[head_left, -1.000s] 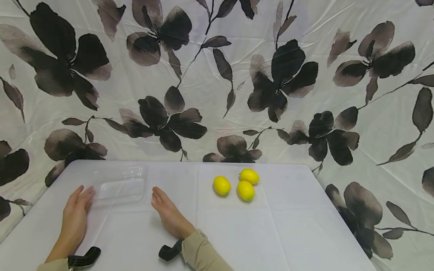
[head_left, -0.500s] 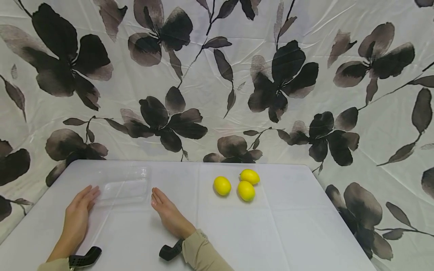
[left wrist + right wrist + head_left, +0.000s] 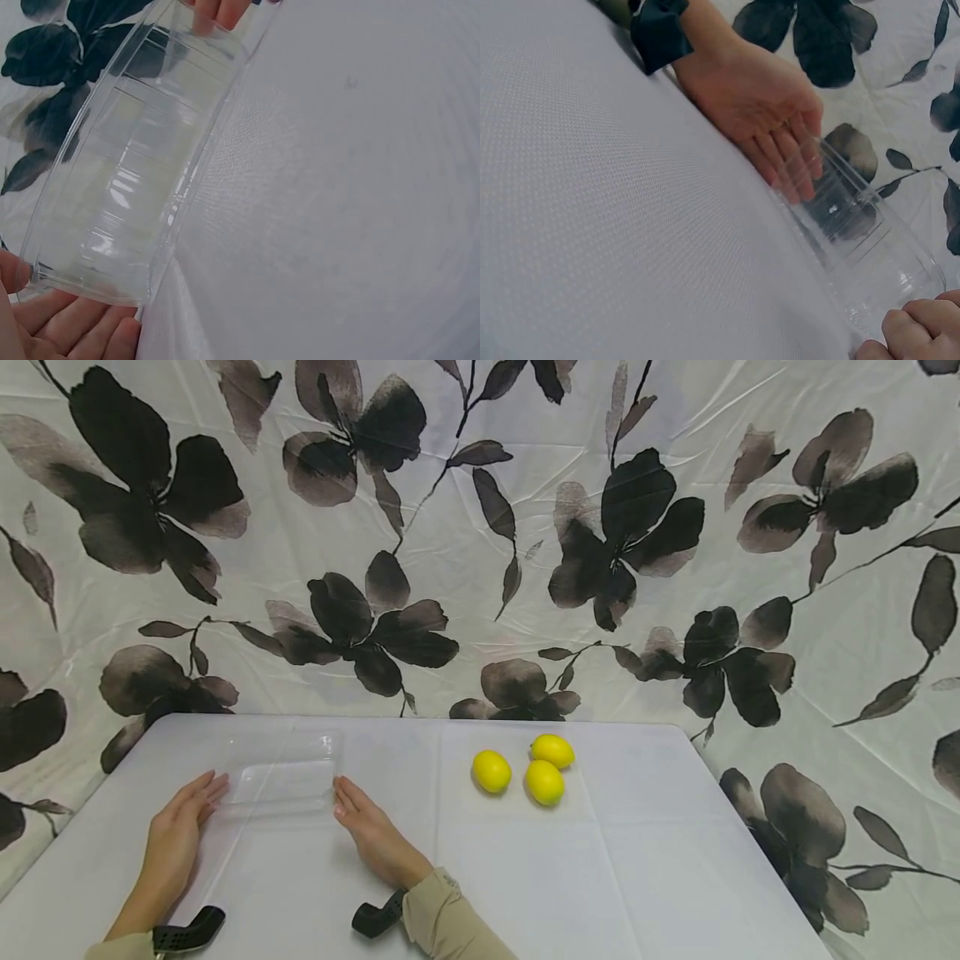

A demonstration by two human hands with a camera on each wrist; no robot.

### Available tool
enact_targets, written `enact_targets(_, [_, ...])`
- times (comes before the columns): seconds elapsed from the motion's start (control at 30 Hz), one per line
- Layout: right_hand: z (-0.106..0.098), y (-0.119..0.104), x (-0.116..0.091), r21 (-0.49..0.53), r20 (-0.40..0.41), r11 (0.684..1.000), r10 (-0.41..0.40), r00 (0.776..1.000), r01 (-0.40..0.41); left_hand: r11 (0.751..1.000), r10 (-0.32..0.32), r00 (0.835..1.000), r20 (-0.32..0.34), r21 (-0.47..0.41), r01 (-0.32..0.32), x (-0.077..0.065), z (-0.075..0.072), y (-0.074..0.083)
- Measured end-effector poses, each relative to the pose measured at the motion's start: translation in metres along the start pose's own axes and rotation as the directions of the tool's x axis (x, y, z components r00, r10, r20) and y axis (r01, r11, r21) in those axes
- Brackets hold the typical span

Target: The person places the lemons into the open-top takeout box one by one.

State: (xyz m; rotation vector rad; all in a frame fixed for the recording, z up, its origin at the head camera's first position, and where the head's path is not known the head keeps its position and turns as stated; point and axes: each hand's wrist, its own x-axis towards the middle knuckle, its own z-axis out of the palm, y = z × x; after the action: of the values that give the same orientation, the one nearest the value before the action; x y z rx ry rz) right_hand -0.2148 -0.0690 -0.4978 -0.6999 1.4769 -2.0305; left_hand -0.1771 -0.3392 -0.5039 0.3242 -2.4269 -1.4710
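A clear plastic box with an open top sits on the white table at the back left. My left hand lies along its left end, fingers straight and fingertips right at the wall. At the opposite end, the fingertips of my right hand meet the box's right wall. In the left wrist view the clear box spans between both hands, with the left palm and fingers flat behind its near end. The right wrist view shows the left hand's fingers pressed to the far end of the box.
Three yellow lemons rest grouped on the table, right of the box. A floral cloth hangs behind the table's back edge. Each wrist carries a black strap-on piece.
The left hand has slid the clear plastic box a little to the right across the table. The right hand has hardly moved, and the box's right end now reaches its fingertips.
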Motion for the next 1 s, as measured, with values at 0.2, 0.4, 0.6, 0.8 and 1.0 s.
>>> enact_targets(0.2, [0.002, -0.002, 0.000, 0.004, -0.024, 1.000, -0.002, 1.000, 0.002, 1.000, 0.000, 1.000, -0.003, 0.026, 0.001, -0.001, 0.002, 0.003])
enact_targets(0.4, [0.002, -0.003, -0.001, 0.003, -0.054, 1.000, 0.000, 0.999, 0.000, 0.998, -0.012, 1.000, 0.008, 0.061, 0.012, -0.002, 0.005, 0.005])
enact_targets(0.6, [-0.003, -0.005, -0.006, -0.048, -0.079, 0.999, 0.016, 0.997, -0.020, 0.999, 0.014, 1.000, 0.014, 0.042, -0.015, -0.002, 0.009, 0.009])
enact_targets(0.8, [-0.011, -0.007, -0.015, -0.045, -0.091, 0.999, 0.015, 0.996, -0.019, 1.000, 0.024, 0.998, 0.049, -0.010, -0.024, -0.005, 0.016, 0.016])
enact_targets(1.0, [-0.023, -0.010, -0.025, -0.048, -0.100, 0.999, 0.010, 0.995, -0.015, 0.997, 0.074, 0.995, 0.070, -0.024, -0.072, -0.011, 0.029, 0.024])
